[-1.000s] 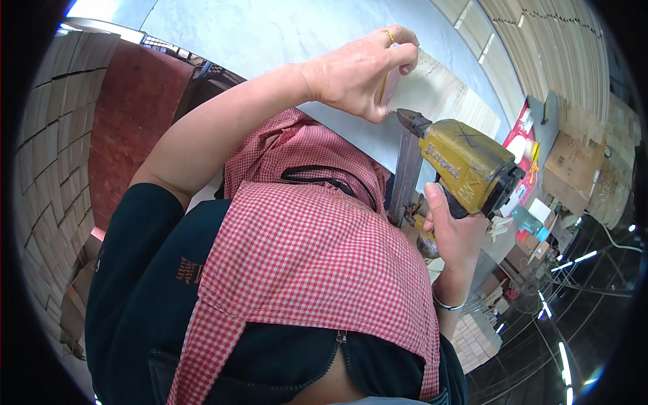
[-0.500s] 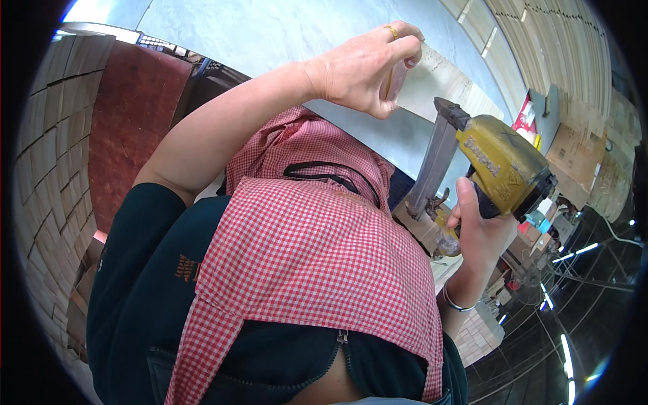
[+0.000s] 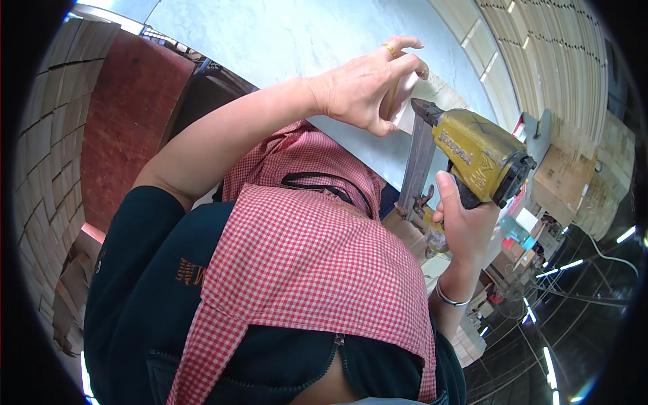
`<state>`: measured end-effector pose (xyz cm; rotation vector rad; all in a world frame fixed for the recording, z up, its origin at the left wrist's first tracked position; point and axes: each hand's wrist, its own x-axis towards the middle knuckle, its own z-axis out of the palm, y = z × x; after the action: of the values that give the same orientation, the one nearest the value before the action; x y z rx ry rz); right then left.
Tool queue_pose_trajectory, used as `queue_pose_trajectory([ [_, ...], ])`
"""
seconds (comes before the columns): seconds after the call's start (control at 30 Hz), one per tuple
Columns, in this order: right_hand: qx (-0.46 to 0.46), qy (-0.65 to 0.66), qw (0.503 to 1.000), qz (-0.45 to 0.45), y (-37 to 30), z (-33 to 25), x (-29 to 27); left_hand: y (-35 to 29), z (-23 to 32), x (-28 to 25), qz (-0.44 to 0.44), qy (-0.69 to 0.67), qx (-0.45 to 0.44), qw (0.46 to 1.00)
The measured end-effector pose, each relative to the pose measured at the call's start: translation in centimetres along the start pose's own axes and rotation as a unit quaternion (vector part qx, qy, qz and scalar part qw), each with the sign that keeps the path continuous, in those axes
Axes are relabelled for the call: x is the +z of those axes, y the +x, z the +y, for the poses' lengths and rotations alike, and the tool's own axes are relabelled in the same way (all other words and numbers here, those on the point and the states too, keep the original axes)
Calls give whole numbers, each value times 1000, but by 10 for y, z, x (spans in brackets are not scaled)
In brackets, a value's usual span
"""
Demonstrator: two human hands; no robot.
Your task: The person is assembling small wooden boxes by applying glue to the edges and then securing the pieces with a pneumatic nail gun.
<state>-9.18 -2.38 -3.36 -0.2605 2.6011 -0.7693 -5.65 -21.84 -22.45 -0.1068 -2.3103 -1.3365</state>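
My left hand (image 3: pixel 361 88) reaches across the table, thumb at the near edge and fingers curled at the far edge of a pale wooden board (image 3: pixel 440 93). What lies beneath the palm is mostly hidden. In my right hand (image 3: pixel 467 226) is a worn yellow nail gun (image 3: pixel 476 152), its handle wrapped by the fingers and the thumb along the side. The dark nose of the gun points left, beside the board and close to my left fingers; whether it touches the wood I cannot tell.
The pale marbled tabletop (image 3: pixel 250 40) lies under the board. Stacked wooden strips (image 3: pixel 553 54) stand at the far right, with a cardboard box (image 3: pixel 563 175) nearer. A reddish-brown panel (image 3: pixel 128 135) and piled wooden blocks (image 3: pixel 47 169) are at the left.
The nail gun has moved left, bringing its nose closer to my left hand. My left hand has shifted slightly down in the picture, its fingers still curled at the board.
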Motion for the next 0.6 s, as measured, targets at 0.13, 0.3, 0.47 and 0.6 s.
queue_pose_trajectory([
  [0.13,18,-24,1000,-7,3,-7,-1,0,0,-1,-15,-6,-11,1000],
  [0.3,-18,-59,998,-17,10,-1,-6,1,-1,-2,-23,-26,-30,999],
  [0.47,-69,-80,994,-33,20,-1,-15,-6,0,-5,22,-68,-74,995],
  [0.6,-34,-86,995,-32,30,-16,-21,-5,11,-4,76,-78,-141,984],
])
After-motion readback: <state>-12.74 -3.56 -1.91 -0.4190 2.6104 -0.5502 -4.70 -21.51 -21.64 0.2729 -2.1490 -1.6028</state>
